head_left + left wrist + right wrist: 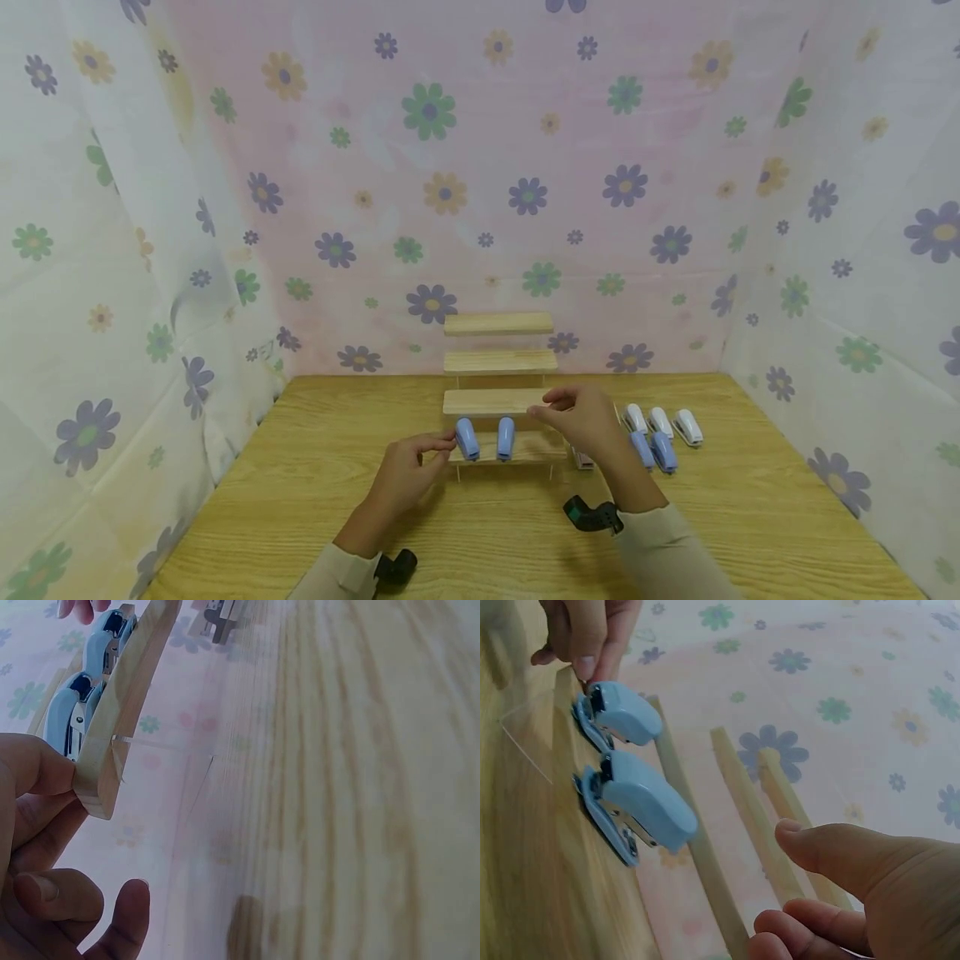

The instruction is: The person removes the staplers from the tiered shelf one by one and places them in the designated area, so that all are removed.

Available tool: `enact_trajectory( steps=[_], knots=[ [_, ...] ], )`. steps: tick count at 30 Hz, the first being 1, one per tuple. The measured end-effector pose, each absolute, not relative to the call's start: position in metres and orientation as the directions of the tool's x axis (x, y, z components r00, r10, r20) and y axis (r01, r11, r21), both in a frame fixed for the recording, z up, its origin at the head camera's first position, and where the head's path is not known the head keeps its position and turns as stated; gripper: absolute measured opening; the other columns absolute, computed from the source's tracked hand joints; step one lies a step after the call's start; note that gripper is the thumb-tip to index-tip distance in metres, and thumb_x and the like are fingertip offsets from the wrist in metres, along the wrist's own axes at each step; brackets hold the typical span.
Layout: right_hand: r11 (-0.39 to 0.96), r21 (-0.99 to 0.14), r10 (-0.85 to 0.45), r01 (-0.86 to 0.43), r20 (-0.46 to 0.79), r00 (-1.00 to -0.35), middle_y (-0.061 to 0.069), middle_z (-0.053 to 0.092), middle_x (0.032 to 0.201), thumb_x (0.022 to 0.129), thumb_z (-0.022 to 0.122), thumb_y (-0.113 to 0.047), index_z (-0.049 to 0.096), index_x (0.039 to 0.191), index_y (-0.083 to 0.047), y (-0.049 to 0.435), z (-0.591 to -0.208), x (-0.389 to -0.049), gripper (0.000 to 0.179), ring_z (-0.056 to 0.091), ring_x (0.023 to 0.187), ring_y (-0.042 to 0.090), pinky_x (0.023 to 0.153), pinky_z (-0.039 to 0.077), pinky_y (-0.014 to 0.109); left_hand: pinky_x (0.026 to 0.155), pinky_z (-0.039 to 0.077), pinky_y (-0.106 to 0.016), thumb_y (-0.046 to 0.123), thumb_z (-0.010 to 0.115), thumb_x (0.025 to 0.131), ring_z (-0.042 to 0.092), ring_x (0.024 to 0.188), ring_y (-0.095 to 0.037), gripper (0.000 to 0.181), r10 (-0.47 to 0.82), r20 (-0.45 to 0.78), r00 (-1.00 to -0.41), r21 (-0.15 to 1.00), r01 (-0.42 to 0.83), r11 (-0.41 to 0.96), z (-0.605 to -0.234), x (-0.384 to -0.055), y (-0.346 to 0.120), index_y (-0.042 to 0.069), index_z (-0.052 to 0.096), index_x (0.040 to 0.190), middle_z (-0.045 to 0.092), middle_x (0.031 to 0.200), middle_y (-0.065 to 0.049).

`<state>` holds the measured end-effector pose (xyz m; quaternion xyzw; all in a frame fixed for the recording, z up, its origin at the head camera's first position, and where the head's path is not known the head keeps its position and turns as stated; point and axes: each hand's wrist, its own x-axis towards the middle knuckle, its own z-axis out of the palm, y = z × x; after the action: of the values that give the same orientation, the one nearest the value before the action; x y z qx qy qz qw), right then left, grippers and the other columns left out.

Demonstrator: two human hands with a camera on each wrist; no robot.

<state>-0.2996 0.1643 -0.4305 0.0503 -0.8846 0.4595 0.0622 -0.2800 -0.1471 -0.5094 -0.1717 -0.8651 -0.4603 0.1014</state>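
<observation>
Two light-blue mini staplers, the left one (pixel 467 439) and the right one (pixel 506 438), stand side by side on the lowest step of a wooden tiered stand (pixel 498 402). At that step's left end, my left hand (pixel 405 473) pinches the board's edge (pixel 96 780), its fingertips close beside the left stapler. My right hand (pixel 588 421) hovers by the right end of the step above, thumb and fingers apart and nothing between them. In the right wrist view, the nearer stapler (pixel 649 799) is left of my right thumb (pixel 832 851).
On the table (pixel 337 433) to the right are several more staplers, white ones (pixel 687 427) behind blue ones (pixel 663 451). Another stapler (pixel 583 459) is partly hidden by my right hand. A flowered cloth (pixel 480 167) hangs behind and at both sides.
</observation>
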Motion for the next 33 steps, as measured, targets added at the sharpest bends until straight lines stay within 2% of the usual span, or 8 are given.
enact_trajectory(
  steps=[2, 4, 7, 10, 13, 24, 33],
  knots=[
    [0.575, -0.804, -0.029, -0.152, 0.166, -0.986, 0.001, 0.075, 0.101, 0.085, 0.084, -0.047, 0.077, 0.112, -0.016, 0.16, -0.432, -0.299, 0.042, 0.069, 0.087, 0.017, 0.076, 0.059, 0.038, 0.042, 0.03, -0.02, 0.017, 0.068, 0.101, 0.045, 0.065, -0.008, 0.019, 0.199, 0.332, -0.922, 0.762, 0.386, 0.52, -0.51, -0.28, -0.147, 0.015, 0.081, 0.114, 0.072, 0.132, 0.001],
    [0.577, -0.8, -0.031, -0.166, 0.181, -0.983, 0.001, 0.075, 0.099, 0.085, 0.085, -0.044, 0.078, 0.111, -0.015, 0.156, -0.434, -0.298, 0.039, 0.069, 0.087, 0.018, 0.076, 0.06, 0.038, 0.042, 0.029, -0.02, 0.017, 0.069, 0.1, 0.049, 0.069, -0.009, 0.018, 0.196, 0.328, -0.924, 0.763, 0.382, 0.521, -0.51, -0.281, -0.147, 0.016, 0.081, 0.114, 0.072, 0.132, 0.001],
    [0.581, -0.795, -0.034, -0.173, 0.189, -0.981, -0.001, 0.075, 0.095, 0.084, 0.086, -0.044, 0.078, 0.109, -0.015, 0.152, -0.437, -0.297, 0.038, 0.069, 0.085, 0.017, 0.074, 0.059, 0.036, 0.041, 0.028, -0.019, 0.018, 0.069, 0.1, 0.046, 0.063, -0.004, 0.018, 0.195, 0.322, -0.926, 0.766, 0.376, 0.521, -0.51, -0.281, -0.147, 0.017, 0.081, 0.114, 0.072, 0.132, 0.003],
    [0.566, -0.807, -0.043, -0.171, 0.179, -0.983, -0.002, 0.074, 0.093, 0.083, 0.087, -0.045, 0.077, 0.107, -0.016, 0.148, -0.441, -0.295, 0.039, 0.068, 0.082, 0.016, 0.072, 0.058, 0.035, 0.04, 0.028, -0.018, 0.017, 0.068, 0.101, 0.027, 0.047, -0.002, 0.019, 0.205, 0.322, -0.924, 0.762, 0.382, 0.522, -0.51, -0.281, -0.147, 0.015, 0.081, 0.115, 0.072, 0.132, 0.003],
    [0.549, -0.82, -0.052, -0.164, 0.162, -0.985, -0.002, 0.073, 0.091, 0.081, 0.087, -0.047, 0.077, 0.106, -0.016, 0.143, -0.443, -0.294, 0.04, 0.068, 0.077, 0.016, 0.068, 0.057, 0.034, 0.039, 0.027, -0.018, 0.017, 0.067, 0.102, 0.02, 0.041, 0.001, 0.019, 0.213, 0.322, -0.922, 0.759, 0.386, 0.525, -0.509, -0.28, -0.147, 0.014, 0.08, 0.115, 0.072, 0.132, 0.002],
    [0.552, -0.815, -0.091, -0.175, 0.15, -0.985, -0.003, 0.072, 0.088, 0.082, 0.087, -0.045, 0.076, 0.109, -0.015, 0.126, -0.449, -0.29, 0.043, 0.067, 0.074, 0.016, 0.065, 0.057, 0.034, 0.039, 0.026, -0.018, 0.016, 0.068, 0.101, 0.018, 0.042, 0.001, 0.019, 0.2, 0.323, -0.925, 0.762, 0.38, 0.525, -0.509, -0.28, -0.147, 0.014, 0.081, 0.114, 0.072, 0.132, 0.004],
    [0.57, -0.8, -0.114, -0.187, 0.148, -0.982, -0.005, 0.072, 0.089, 0.08, 0.088, -0.047, 0.075, 0.114, -0.012, 0.115, -0.456, -0.286, 0.051, 0.066, 0.075, 0.012, 0.064, 0.055, 0.031, 0.039, 0.028, -0.018, 0.016, 0.067, 0.101, 0.024, 0.046, -0.001, 0.02, 0.21, 0.325, -0.922, 0.756, 0.387, 0.527, -0.509, -0.28, -0.147, 0.011, 0.08, 0.116, 0.072, 0.133, 0.001]
  ],
)
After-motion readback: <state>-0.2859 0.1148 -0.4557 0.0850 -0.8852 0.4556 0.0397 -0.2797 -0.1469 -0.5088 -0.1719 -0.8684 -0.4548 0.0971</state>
